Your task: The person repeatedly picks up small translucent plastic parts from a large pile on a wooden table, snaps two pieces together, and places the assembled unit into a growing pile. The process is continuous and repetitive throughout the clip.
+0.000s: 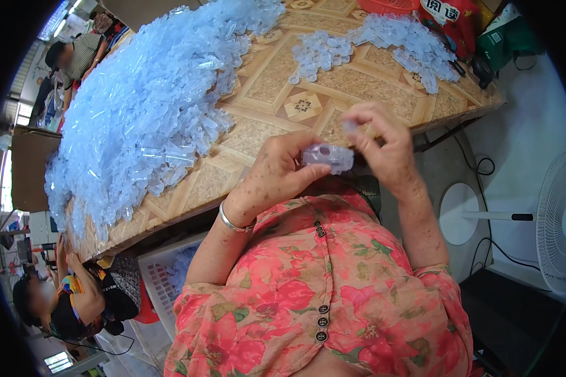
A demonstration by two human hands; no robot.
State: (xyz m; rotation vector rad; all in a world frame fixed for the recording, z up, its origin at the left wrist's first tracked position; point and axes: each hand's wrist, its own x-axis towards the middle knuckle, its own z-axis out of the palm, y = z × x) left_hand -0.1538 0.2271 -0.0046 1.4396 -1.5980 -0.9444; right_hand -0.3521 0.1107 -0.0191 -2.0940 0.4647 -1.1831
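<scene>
My left hand [275,168], with a silver bangle at its wrist, is closed around a clear, bluish plastic housing [328,157] that has a round hole in its side. It is held just over the table's near edge, in front of my body. Up and to the right of it, my right hand [387,141] pinches a small round translucent plastic piece [349,127]; motion blurs these fingertips. Beyond my hands, several small round clear caps [321,53] lie loose on the table. A big heap of clear plastic parts [151,94] covers the table's left side.
The patterned table [255,129] also bears a smaller pile of clear parts [415,44] and a red basket [388,5] at the far right. A white crate [154,273] stands below its near edge. A fan [556,220] is at right. Two other people are at the left.
</scene>
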